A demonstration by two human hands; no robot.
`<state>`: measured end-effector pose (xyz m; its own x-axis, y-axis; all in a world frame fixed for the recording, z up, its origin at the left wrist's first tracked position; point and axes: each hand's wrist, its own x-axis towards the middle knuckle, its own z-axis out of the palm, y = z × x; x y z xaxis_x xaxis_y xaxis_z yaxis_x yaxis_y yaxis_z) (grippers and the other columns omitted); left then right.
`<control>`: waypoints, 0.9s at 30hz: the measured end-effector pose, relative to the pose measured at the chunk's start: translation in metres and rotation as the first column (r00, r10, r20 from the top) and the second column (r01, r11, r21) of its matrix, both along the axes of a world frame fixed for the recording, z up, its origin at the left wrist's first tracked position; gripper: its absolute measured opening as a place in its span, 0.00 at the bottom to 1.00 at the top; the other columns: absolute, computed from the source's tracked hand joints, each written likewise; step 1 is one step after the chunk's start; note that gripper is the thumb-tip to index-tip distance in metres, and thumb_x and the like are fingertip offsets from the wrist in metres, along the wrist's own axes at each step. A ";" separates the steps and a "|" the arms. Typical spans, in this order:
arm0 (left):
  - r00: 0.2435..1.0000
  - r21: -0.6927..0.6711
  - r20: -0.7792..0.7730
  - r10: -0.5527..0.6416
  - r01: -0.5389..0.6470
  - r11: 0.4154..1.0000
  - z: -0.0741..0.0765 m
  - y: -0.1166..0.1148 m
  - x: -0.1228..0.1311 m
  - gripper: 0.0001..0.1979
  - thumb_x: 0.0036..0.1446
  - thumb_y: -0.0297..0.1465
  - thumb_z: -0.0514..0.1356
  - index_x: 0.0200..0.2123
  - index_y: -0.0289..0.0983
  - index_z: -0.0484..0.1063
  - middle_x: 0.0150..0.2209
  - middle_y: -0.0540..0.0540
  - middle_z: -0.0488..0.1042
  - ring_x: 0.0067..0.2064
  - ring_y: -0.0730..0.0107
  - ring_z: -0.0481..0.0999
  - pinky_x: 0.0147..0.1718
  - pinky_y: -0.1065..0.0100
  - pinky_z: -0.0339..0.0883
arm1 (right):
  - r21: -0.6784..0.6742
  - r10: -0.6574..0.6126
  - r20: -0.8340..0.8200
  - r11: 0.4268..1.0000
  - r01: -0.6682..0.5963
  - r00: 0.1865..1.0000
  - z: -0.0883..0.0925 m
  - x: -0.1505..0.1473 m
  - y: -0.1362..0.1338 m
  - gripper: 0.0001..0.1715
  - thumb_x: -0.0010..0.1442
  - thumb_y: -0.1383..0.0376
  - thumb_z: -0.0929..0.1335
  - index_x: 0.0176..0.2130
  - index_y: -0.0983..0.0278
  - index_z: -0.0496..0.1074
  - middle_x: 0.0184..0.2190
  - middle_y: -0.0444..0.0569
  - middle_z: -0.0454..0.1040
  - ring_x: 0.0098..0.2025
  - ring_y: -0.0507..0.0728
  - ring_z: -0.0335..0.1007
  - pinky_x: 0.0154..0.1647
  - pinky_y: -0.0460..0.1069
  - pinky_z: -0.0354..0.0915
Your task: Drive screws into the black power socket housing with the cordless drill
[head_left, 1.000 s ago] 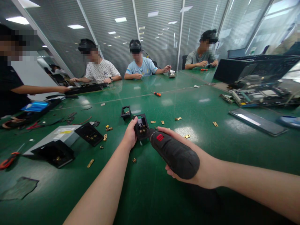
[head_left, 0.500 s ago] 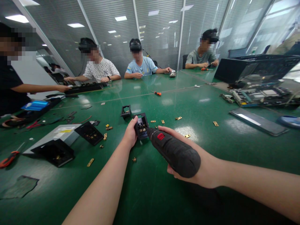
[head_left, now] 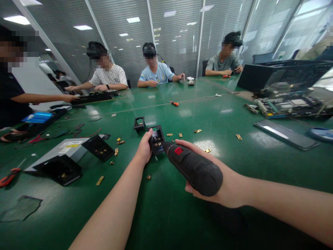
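Note:
My left hand point(head_left: 145, 147) grips the left side of a black plastic socket housing point(head_left: 158, 148) with brass contacts inside. In my right hand point(head_left: 221, 178) is a black cordless drill point(head_left: 195, 166) with a red switch on top. Its nose reaches the housing's right edge; the bit's tip is hidden from me. Several small brass strips lie around, one of them point(head_left: 207, 150) close to the drill. A brass screw piece point(head_left: 148, 177) lies near my left wrist. Another black housing point(head_left: 139, 124) stands just behind the held one.
Two open black housings point(head_left: 58, 170) point(head_left: 99, 148) rest by a grey metal box point(head_left: 62, 149) on the left. An orange screwdriver point(head_left: 10, 177) and a glass shard point(head_left: 22, 208) lie nearby. To the right are a phone point(head_left: 284, 134) and circuit boards point(head_left: 293, 104). Co-workers sit across the green table point(head_left: 221, 114).
My hands, the drill and the housing hold almost the same place. Across the table, a co-worker in light blue has raised one hand from the table.

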<state>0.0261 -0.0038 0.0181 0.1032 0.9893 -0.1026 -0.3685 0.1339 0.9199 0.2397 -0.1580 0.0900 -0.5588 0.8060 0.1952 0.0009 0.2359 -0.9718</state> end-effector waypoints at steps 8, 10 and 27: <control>1.000 0.007 -0.007 -0.005 0.005 1.000 -0.001 0.001 -0.001 0.19 0.56 0.46 0.60 0.38 0.34 0.73 0.31 0.42 0.79 0.31 0.60 0.81 0.33 0.61 0.75 | -0.003 0.000 0.038 1.000 0.001 0.999 -0.004 0.001 0.000 0.62 0.50 0.76 0.74 0.70 0.61 0.38 0.39 0.46 0.72 0.37 0.53 0.73 0.49 0.53 0.68; 1.000 0.009 -0.011 0.000 0.000 1.000 -0.001 0.001 -0.001 0.19 0.56 0.46 0.60 0.38 0.34 0.73 0.31 0.42 0.79 0.31 0.60 0.81 0.33 0.61 0.75 | 0.012 -0.014 0.039 1.000 0.014 0.999 -0.002 0.001 0.000 0.61 0.50 0.77 0.74 0.70 0.61 0.39 0.42 0.48 0.72 0.40 0.54 0.73 0.51 0.54 0.68; 1.000 -0.012 -0.011 0.009 -0.010 1.000 0.002 -0.001 0.001 0.19 0.56 0.46 0.59 0.37 0.34 0.73 0.30 0.42 0.79 0.30 0.61 0.80 0.32 0.62 0.75 | -0.005 -0.013 0.017 1.000 0.013 1.000 -0.004 0.003 0.000 0.60 0.51 0.77 0.73 0.70 0.64 0.38 0.36 0.44 0.71 0.36 0.53 0.71 0.49 0.53 0.68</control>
